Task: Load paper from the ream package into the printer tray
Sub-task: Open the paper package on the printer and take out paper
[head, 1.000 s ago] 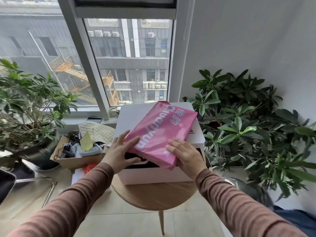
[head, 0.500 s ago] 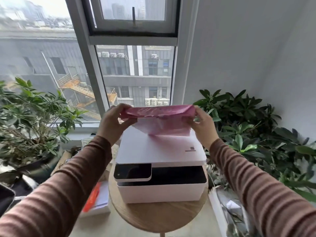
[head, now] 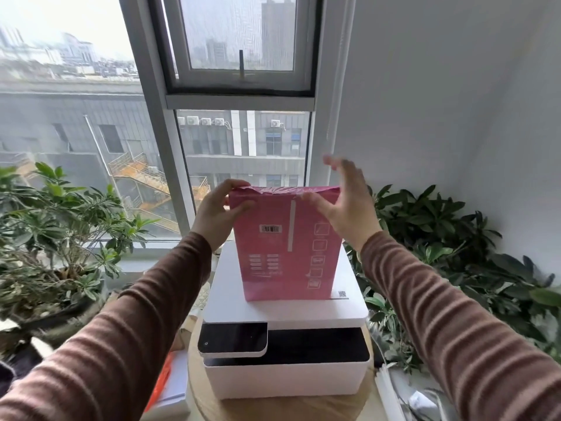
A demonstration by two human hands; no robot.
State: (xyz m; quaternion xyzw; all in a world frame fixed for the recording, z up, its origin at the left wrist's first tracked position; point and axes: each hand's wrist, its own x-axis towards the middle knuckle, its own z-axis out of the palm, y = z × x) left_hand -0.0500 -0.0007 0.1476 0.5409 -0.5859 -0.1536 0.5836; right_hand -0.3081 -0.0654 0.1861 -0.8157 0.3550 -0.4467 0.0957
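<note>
Package (head: 288, 250), flat on the printer (head: 285, 311) a second ago, now stands upright there, left hand (head: 217, 208) fingers pinching its top, right hand (head: 343, 205) fingers spread, ready for opening.

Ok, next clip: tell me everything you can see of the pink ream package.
The pink paper-wrapped ream package stands upright on its short end on the flat lid of the white box-shaped printer. The side facing the camera carries a white barcode label, a white vertical stripe, a column of small icons and rows of fine print, too small to read. Its top edge looks crumpled. The left hand pinches the upper left corner; the right hand is blurred at the upper right corner, its fingers spread open.
</note>
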